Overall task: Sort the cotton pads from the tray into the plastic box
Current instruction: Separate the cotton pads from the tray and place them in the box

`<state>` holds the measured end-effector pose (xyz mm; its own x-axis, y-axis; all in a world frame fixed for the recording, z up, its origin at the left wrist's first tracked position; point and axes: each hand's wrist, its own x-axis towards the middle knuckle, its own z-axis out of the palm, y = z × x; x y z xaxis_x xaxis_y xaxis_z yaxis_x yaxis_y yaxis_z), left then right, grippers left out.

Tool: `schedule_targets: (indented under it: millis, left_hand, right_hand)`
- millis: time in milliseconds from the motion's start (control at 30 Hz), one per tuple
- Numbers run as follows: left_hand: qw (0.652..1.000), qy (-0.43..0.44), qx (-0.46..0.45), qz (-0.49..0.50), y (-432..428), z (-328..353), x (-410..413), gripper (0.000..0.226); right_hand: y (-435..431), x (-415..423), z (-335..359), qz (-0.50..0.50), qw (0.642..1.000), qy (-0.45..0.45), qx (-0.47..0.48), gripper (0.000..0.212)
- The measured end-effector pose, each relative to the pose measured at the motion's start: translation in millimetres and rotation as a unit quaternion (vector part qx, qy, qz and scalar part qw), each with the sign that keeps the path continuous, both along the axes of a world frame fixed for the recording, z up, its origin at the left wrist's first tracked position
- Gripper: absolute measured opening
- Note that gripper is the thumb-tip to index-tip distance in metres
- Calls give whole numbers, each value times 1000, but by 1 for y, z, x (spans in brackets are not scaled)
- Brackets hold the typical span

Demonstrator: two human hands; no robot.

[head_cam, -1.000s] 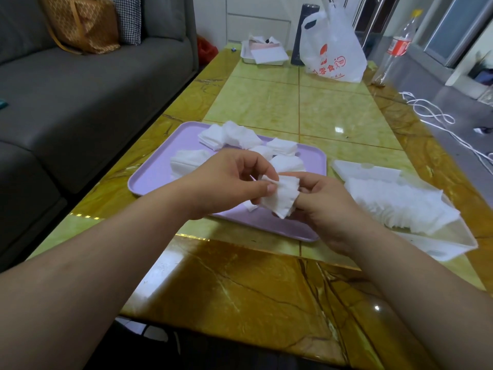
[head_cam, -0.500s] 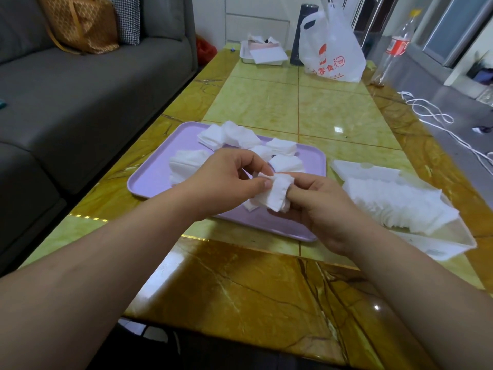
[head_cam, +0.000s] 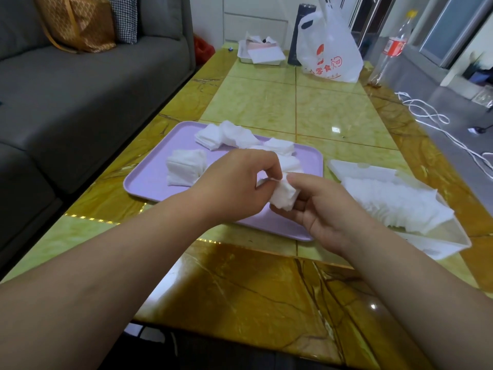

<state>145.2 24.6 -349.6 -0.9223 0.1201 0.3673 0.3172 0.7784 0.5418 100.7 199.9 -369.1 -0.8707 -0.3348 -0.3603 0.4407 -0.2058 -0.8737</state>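
A lilac tray (head_cam: 149, 180) lies on the table with several heaps of white cotton pads (head_cam: 186, 166) on it. Above the tray's near right part, my right hand (head_cam: 322, 209) holds a small stack of cotton pads (head_cam: 285, 194) between thumb and fingers. My left hand (head_cam: 237, 182) pinches the top edge of that same stack with its fingertips. To the right stands a clear plastic box (head_cam: 453, 236) with a long row of pads (head_cam: 394, 201) inside and its lid open behind it.
A grey sofa (head_cam: 80, 97) runs along the table's left side. At the far end stand a white plastic bag (head_cam: 330, 49), a dark flask (head_cam: 300, 36), a white box (head_cam: 262, 53) and a bottle (head_cam: 392, 49). White cables (head_cam: 426, 113) lie on the floor at right.
Both hands have kept hold of the pad stack and shifted slightly right; the right hand has turned its palm more upward and the stack now sits more squarely in its fingers.
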Motion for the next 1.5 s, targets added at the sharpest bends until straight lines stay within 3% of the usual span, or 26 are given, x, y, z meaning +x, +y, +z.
schedule_targets:
  millis: [200,267,433,667,833,1000,1133,1233,1333,1400,1500]
  left_hand:
    - [967,-112,228,9,-14,11,6,7]
    - [956,-144,257,-9,-14,12,9,5]
    - [953,-166,252,5,-7,2,6,5]
    - [947,-166,276,17,-8,-4,2,6]
    - [963,-146,221,42,-10,-14,-3,10]
    - [981,-114,146,50,-17,-15,-7,22]
    - [977,-184,102,41,-15,-17,-3,45]
    - [979,-182,81,31,-10,-23,-5,30]
    - [980,-176,73,50,-10,-25,-7,14]
    - [981,-173,71,59,-8,-26,-8,12]
    - [981,-170,84,52,-5,-28,-8,16]
  right_hand:
    - [1,-6,-4,-69,992,57,84,13]
    - [1,-3,-3,-53,990,83,96,13]
    - [-2,5,1,17,986,128,103,17]
    - [-1,5,0,28,979,159,121,18]
    - [1,4,3,60,982,149,98,24]
    - [4,4,-7,73,945,258,188,34]
    - [3,5,-7,88,918,299,246,40]
    - [1,10,-8,107,904,309,277,46]
    - [-5,12,-11,121,914,272,277,33]
    - [-8,12,-17,115,930,238,255,22]
    - [-13,12,-20,66,925,247,280,18]
